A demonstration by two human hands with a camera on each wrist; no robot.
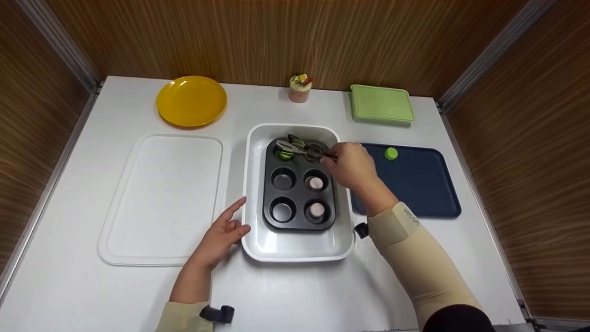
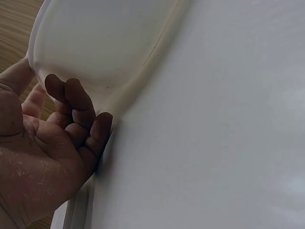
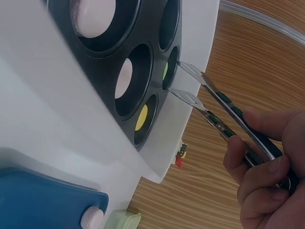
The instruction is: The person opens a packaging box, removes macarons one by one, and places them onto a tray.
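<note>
My right hand (image 1: 352, 166) grips metal tongs (image 3: 228, 119) with dark handles, their two tips spread apart at the muffin tin's back-left cup. A green round piece (image 1: 286, 155) sits in that cup. The dark six-cup muffin tin (image 1: 299, 225) rests inside a white basin (image 1: 262, 251). In the back-right cup lies a yellow piece (image 3: 141, 118), half covered by the tongs in the head view. Pale pink pieces (image 1: 316, 183) occupy the middle-right and front-right cups. At the basin's left rim, my left hand (image 1: 219, 242) has its thumb and index finger extended and holds nothing.
A dark blue tray (image 1: 415, 189) with a green round piece (image 1: 391, 153) lies right of the basin; a white tray (image 1: 175, 198) lies left. Along the back stand a yellow plate (image 1: 191, 101), a dessert cup (image 1: 299, 91) and a green lidded box (image 1: 382, 103). Wood-grain panels enclose the table.
</note>
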